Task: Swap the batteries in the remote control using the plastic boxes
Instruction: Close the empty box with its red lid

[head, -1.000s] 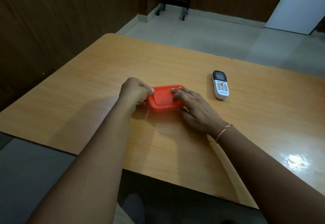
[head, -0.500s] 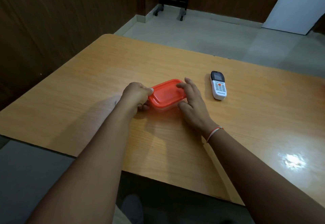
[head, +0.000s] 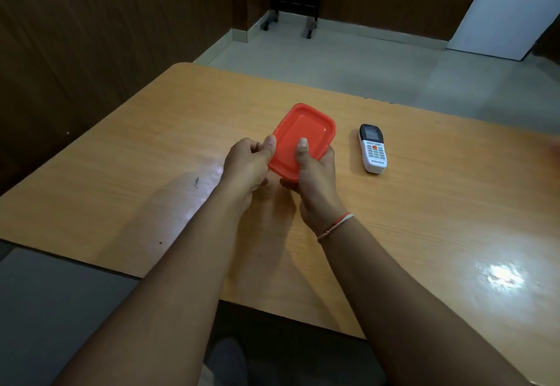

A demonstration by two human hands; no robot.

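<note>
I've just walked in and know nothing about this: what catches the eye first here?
A bright orange-red plastic box, held tilted above the middle of the wooden table by the left hand and right hand. To its right a white remote control lies flat on the table, untouched.

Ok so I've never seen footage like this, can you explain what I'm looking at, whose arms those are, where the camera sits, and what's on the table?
There is no machine here. A person wears a wide-angle camera on the head, looking forward and down, so the two bare arms are their own. The left hand and right hand together hold an orange plastic box, tilted up so its lid faces the camera. What is inside cannot be seen. On the wooden table, to the right of the box, lies a white remote control, face up. The right wrist wears a thread bracelet.
</note>
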